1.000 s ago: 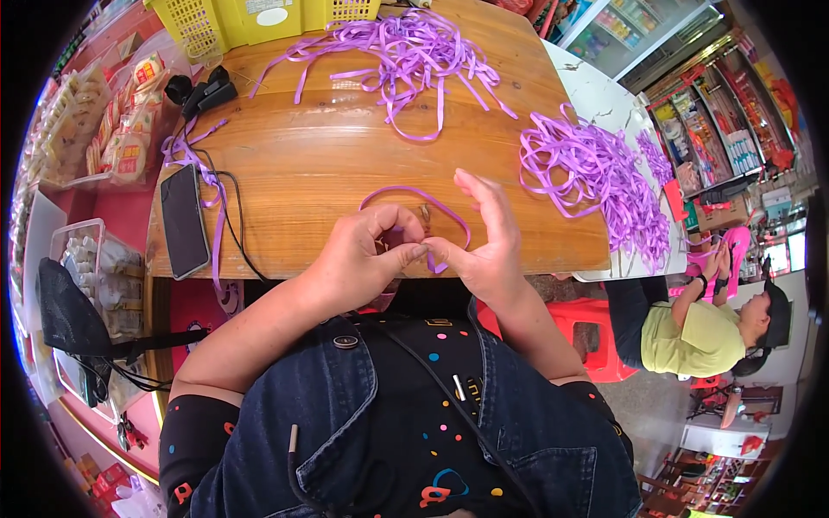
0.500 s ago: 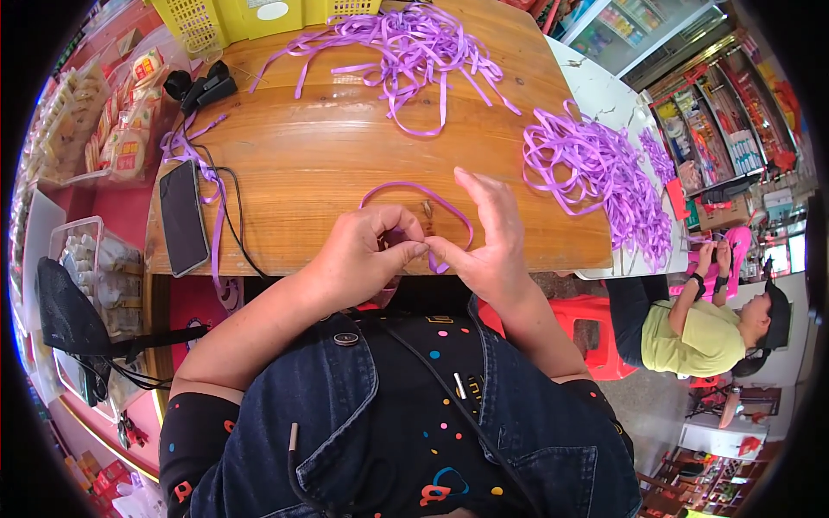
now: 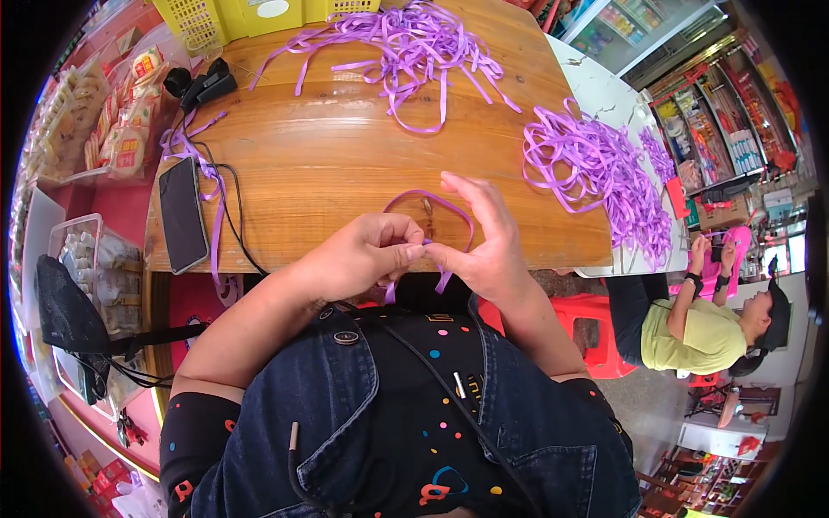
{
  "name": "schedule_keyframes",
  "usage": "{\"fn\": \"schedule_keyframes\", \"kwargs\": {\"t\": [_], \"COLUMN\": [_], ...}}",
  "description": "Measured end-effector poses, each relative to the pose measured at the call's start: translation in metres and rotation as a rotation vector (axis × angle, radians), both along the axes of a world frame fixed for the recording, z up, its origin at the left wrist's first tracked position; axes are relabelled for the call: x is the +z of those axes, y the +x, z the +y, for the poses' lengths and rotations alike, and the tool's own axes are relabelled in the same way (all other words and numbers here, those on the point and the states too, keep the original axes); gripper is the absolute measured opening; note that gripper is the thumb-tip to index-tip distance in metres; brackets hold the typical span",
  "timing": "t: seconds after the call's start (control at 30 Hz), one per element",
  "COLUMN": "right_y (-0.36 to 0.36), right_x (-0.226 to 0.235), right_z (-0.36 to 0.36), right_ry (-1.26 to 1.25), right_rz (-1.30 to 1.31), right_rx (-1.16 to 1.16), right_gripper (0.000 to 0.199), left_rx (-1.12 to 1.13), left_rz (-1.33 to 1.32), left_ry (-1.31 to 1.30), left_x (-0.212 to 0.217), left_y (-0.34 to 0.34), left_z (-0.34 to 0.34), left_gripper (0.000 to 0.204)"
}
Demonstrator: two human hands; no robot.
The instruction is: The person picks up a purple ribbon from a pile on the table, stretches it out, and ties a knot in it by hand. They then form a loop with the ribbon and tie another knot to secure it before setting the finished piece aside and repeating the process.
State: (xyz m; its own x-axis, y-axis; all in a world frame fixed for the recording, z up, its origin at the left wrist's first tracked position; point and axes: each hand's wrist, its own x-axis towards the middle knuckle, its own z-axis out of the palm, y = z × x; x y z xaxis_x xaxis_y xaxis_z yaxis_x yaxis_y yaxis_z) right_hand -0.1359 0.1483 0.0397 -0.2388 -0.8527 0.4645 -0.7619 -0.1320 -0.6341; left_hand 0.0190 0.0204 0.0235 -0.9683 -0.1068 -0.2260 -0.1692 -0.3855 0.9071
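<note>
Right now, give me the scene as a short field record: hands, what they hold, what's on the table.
left hand: pinching the purple ribbon loop at the table's near edge
right hand: pinching the same spot, index finger raised
held item: purple ribbon loop, arched over the wood, tail hanging below the edge
table: wooden table
loose ribbon pile: far centre
looped ribbon pile: right end
phone: left edge, cable attached
basket: yellow basket far left
</note>
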Motion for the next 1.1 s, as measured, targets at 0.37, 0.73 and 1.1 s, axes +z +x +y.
{"fn": "schedule_keyframes", "kwargs": {"t": [0.37,0.73,1.1], "right_y": [-0.005,-0.005,0.003], "right_x": [-0.013,-0.01,-0.006], "right_z": [0.0,0.0,-0.002], "right_ry": [0.083,0.106,0.075], "right_rz": [-0.506,-0.3,-0.008], "right_rx": [0.055,0.0,-0.04], "right_gripper": [0.074,0.069,0.067], "left_rx": [0.107,0.147,0.133], "left_rz": [0.033,-0.013,0.018], "left_ry": [0.438,0.17,-0.211], "left_x": [-0.009,-0.002,-0.013], "left_y": [-0.004,-0.004,-0.004], "left_z": [-0.002,0.002,0.005], "left_gripper": [0.01,0.011,0.011]}}
